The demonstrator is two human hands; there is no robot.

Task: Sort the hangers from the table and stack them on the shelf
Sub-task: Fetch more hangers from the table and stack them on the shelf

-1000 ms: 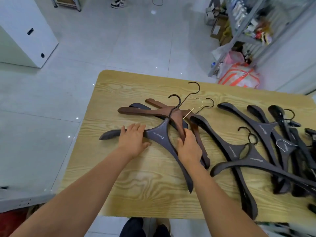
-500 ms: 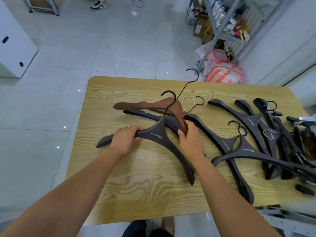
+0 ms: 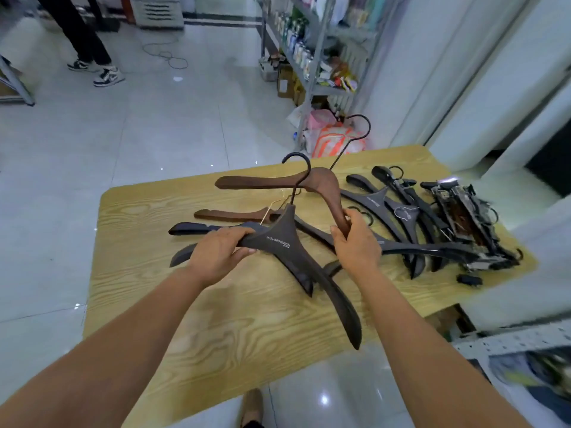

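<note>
A metal rack (image 3: 312, 72) stands on a pale tiled floor (image 3: 154, 125). Its tiers carry bottles (image 3: 296, 47) and, lower down, coloured packets (image 3: 344, 77). Cardboard boxes (image 3: 285, 84) sit under its bottom tier. At its foot lie a pink bag (image 3: 321, 118) and, just beside that, an orange-striped bag (image 3: 332, 140). Left of the rack a cable (image 3: 168, 54) loops over the floor. Farther left stands a person in dark trousers (image 3: 83, 35) and black-and-white sneakers (image 3: 108, 76). Right of the rack rise white wall panels (image 3: 448, 72).

Bare hands (image 3: 216, 254), forearms (image 3: 148, 322); possibly brown shoe (image 3: 251, 406).
</note>
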